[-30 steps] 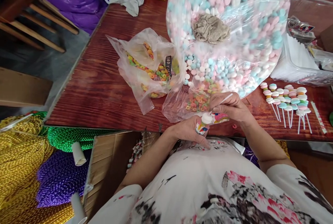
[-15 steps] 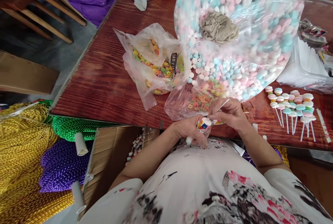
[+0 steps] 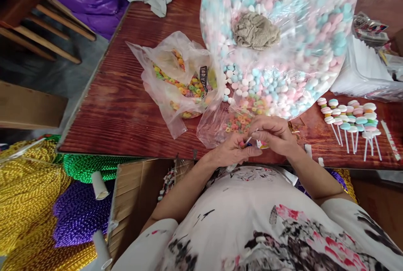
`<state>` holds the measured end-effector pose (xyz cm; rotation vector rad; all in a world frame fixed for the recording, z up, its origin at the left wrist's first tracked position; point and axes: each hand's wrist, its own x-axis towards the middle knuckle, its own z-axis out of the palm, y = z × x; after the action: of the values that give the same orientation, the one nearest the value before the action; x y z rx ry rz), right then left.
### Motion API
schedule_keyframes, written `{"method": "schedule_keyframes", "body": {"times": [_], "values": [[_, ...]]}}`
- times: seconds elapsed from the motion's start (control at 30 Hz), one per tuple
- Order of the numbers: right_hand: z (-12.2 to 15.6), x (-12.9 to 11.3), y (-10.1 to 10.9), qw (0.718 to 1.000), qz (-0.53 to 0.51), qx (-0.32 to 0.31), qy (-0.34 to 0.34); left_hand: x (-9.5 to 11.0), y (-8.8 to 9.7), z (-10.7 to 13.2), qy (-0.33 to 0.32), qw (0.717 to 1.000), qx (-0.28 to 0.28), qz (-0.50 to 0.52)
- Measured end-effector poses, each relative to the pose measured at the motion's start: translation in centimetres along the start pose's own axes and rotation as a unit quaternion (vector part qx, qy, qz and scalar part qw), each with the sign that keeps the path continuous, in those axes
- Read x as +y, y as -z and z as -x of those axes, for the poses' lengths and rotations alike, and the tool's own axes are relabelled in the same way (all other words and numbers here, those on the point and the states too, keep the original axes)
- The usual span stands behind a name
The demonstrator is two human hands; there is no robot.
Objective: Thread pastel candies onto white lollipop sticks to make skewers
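Right fingers (image 3: 263, 124) pinch a white stick (image 3: 248, 141); left fingers (image 3: 252, 152) curl around a colourful packet (image 3: 262, 144).

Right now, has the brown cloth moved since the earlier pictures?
No; the brown cloth lies on the same part of the large clear bag.

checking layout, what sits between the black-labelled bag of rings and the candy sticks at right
In the head view, the big clear bag lies there, with a smaller ring bag, left hand and right hand on the near side.
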<state>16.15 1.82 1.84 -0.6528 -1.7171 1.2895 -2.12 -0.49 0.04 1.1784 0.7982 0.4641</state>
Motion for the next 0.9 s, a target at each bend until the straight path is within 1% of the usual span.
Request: {"method": "schedule_keyframes", "body": {"times": [0.07, 0.17, 0.23, 0.3, 0.37, 0.4, 0.47, 0.5, 0.53, 0.6, 0.67, 0.73, 0.8, 0.83, 0.9], "values": [[0.0, 0.2, -0.6, 0.999, 0.045, -0.003, 0.022, -0.5, -0.4, -0.2, -0.018, 1.000, 0.000, -0.011], [0.3, 0.9, -1.1, 0.997, 0.076, -0.007, 0.021, -1.2, -0.4, -0.2, -0.008, 1.000, 0.010, 0.006], [0.5, 1.0, -0.9, 0.999, 0.043, -0.003, 0.002, -1.4, 0.3, 0.1, -0.007, 0.999, 0.013, 0.051], [0.6, 0.7, -0.2, 1.000, -0.013, 0.026, -0.010, -1.2, 1.5, 0.5, -0.023, 0.994, 0.009, 0.109], [0.3, 0.1, 0.5, 0.997, -0.051, 0.059, -0.002, -0.9, 2.7, 0.8, -0.034, 0.990, 0.000, 0.138], [0.1, -0.2, 0.8, 0.996, -0.056, 0.064, 0.008, -0.7, 3.0, 1.0, -0.028, 0.991, -0.007, 0.134], [-0.5, -0.5, 1.0, 0.997, -0.047, 0.048, 0.027, -0.6, 3.1, 1.1, -0.008, 0.993, -0.005, 0.121], [-0.8, -0.5, 0.9, 0.998, -0.035, 0.035, 0.035, -0.7, 2.9, 1.1, -0.002, 0.992, 0.008, 0.122], [-1.1, -0.4, 0.8, 0.999, -0.020, 0.023, 0.040, -0.9, 2.5, 1.1, -0.002, 0.991, 0.029, 0.130], [-1.5, 0.3, 0.4, 0.999, 0.006, 0.011, 0.046, -1.3, 1.5, 0.9, -0.021, 0.983, 0.092, 0.158], [-1.4, 1.2, -0.1, 0.998, 0.025, 0.019, 0.048, -1.8, 0.7, 0.7, -0.045, 0.969, 0.160, 0.181], [-0.9, 2.1, -0.7, 0.997, 0.028, 0.055, 0.045, -2.0, 0.2, 0.3, -0.077, 0.947, 0.241, 0.196], [-0.1, 2.6, -1.6, 0.993, 0.010, 0.118, 0.031, -2.0, 0.1, -0.2, -0.118, 0.920, 0.323, 0.186], [0.4, 2.8, -2.2, 0.988, 0.004, 0.150, 0.019, -2.0, 0.2, -0.4, -0.143, 0.909, 0.354, 0.166], [1.2, 3.0, -3.4, 0.979, 0.023, 0.202, -0.003, -1.8, 0.3, -0.8, -0.194, 0.897, 0.385, 0.100]]}}
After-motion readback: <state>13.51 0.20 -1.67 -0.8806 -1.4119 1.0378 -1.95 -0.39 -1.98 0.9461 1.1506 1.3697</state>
